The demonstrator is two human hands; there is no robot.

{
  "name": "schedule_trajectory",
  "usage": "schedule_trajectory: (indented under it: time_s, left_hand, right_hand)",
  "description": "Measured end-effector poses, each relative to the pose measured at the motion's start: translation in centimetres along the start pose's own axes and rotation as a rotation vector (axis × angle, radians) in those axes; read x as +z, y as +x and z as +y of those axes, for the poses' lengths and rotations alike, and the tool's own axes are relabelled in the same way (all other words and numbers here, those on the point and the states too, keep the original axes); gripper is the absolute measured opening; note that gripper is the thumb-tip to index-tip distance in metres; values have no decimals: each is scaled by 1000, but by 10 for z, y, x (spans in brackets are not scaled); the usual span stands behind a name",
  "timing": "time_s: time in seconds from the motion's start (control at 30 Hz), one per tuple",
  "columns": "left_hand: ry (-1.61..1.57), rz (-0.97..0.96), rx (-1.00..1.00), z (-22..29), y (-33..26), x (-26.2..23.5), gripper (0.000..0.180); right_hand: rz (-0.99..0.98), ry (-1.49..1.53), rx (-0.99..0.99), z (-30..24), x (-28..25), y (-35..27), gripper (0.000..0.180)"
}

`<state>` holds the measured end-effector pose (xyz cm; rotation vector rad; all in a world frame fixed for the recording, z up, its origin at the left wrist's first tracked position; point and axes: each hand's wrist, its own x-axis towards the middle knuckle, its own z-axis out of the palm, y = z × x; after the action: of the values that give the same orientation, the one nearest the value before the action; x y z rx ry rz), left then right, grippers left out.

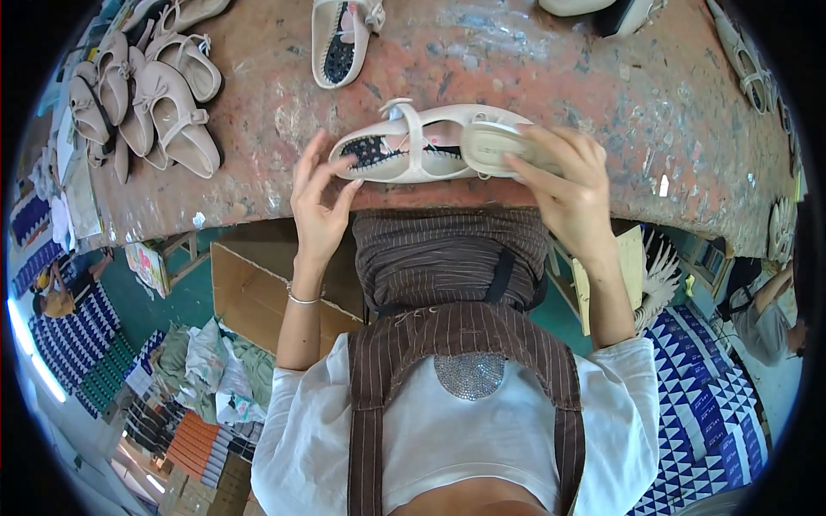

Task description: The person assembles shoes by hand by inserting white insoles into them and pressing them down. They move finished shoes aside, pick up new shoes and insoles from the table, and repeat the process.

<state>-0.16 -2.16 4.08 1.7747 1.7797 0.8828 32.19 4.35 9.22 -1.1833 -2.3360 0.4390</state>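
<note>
Two hands: at either end of one shoe [439, 167], above the near edge of the surface [267, 163].
Left hand [323, 202]: half open, thumb and forefinger parted around the heel, remaining fingers loosely raised; firm hold or light touch, cannot tell.
Right hand [572, 189]: closed to a pinch on the insole [489, 148], thumb and fingers at its right part.
Shoe: beige, lying between the hands, heel toward the left, toe toward the right, opening in view.
Insole: pale, over the toe part, rounded end pointing to the left hand; other end hidden under the right fingers.
Strap [415, 138]: across the opening, between the hands; probably the main snag. Best passed under with a low, flat approach, without tugging.
Lining [366, 153]: dark and patterned, just beside the left fingertips; to be kept smooth, with no fold trapped beneath the insole.
Steadying: heel better braced with the left hand against any push from the right.
Alignment: insole best centred along the shoe before pressing, then smoothed outward to the edges.
Nearby: single shoe [344, 47] beyond the hands; pile of shoes [142, 103] well left of the left hand.
</note>
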Motion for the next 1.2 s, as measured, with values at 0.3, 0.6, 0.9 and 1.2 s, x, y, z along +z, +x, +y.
schedule_trajectory:
  time_s: [0.3, 0.6, 0.9, 1.2]
  left_hand:
    - [-306, 209, -344, 11, -6, 32, 55]
    - [-455, 200, -360, -9, -1, 31, 53]
    - [-359, 211, -360, -18, 5, 36, 34]
    - [-473, 290, -537, -21, 15, 42, 11]
  right_hand:
    - [-9, 242, -101, -24, 86, 36, 19]
    - [-128, 393, -106, -41, 115, 60, 18]
    - [-203, 220, -193, -43, 125, 63, 21]
    - [-700, 151, -410, -37, 111, 78, 55]
